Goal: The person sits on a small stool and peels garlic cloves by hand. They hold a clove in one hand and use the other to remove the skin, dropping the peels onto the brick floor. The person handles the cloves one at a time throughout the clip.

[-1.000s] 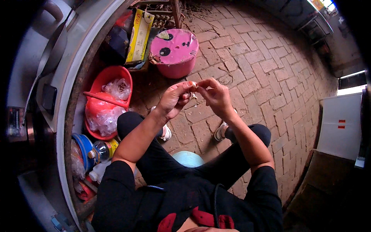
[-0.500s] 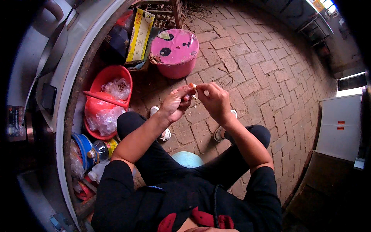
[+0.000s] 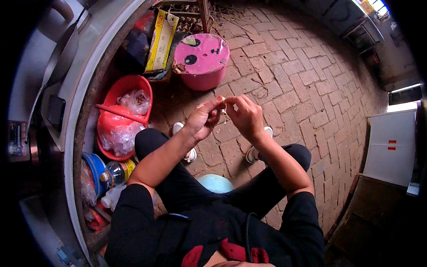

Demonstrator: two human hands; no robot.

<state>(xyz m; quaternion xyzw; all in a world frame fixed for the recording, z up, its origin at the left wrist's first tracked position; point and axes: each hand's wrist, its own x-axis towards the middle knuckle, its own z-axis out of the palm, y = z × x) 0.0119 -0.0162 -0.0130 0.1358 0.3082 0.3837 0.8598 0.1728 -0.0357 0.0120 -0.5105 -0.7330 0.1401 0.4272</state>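
In front of me, above the brick floor, my two hands meet at the fingertips around a small whitish clove-like piece [image 3: 223,99], too small to identify surely. My left hand [image 3: 202,119] is closed, pinching it between thumb and fingers, the other fingers curled in. From the other side my right hand [image 3: 246,117] also pinches at the piece with thumb and forefinger. Pale shreds show just under the fingertips. Both forearms reach forward over my bent knees.
A pink lidded tub [image 3: 202,60] stands just ahead. To the left are a red basket [image 3: 147,95] of plastic bags, a yellow carton [image 3: 161,42] and a clear bottle [image 3: 116,173], beneath a counter edge [image 3: 73,120]. A white cabinet [image 3: 389,149] stands at right.
My right hand has shifted slightly left, its fingers bending a little differently at the piece. My left hand keeps nearly the same place and pinch.
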